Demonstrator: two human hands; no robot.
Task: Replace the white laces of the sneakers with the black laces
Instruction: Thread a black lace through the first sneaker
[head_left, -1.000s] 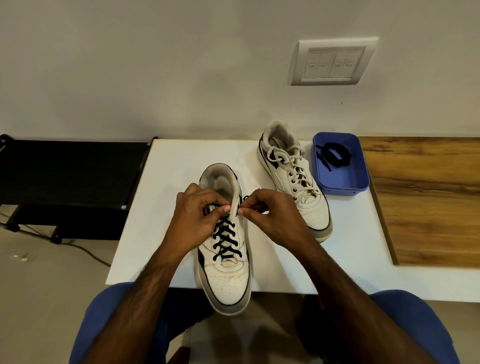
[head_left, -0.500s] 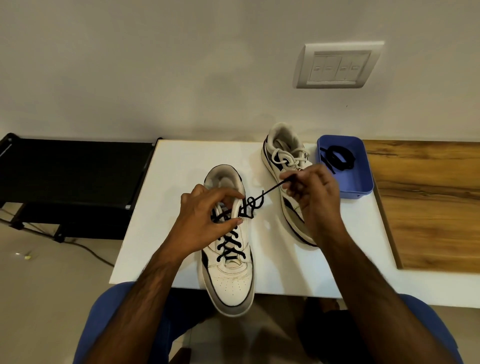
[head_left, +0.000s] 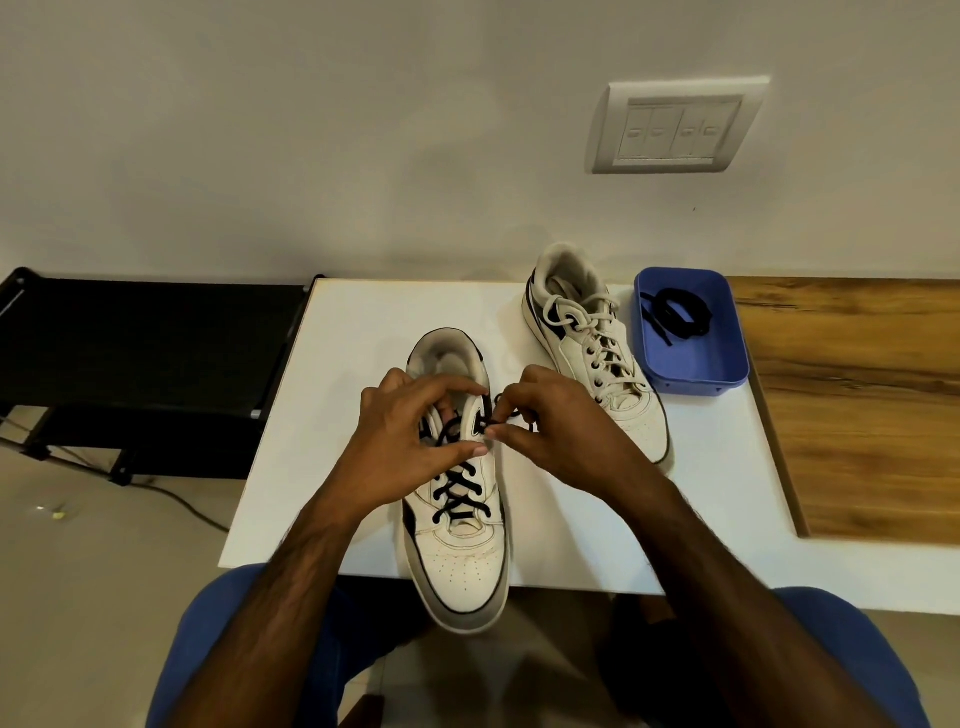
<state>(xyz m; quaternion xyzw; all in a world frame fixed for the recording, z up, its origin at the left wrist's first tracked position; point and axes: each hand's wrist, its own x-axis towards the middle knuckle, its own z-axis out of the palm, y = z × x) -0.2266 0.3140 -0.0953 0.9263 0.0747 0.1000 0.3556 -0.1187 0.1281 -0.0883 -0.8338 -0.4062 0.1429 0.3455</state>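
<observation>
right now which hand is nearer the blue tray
Right. The right hand works at the near sneaker's top eyelets, on the side facing the blue tray; the left hand sits farther from it, across that sneaker.

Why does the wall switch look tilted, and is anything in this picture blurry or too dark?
Head view: the wide-angle lens skews the white switch plate and bows the white table's edges. Lighting is soft and even, no glare. The black lace on the near white sneaker is sharp; the black rack loses detail.
</observation>
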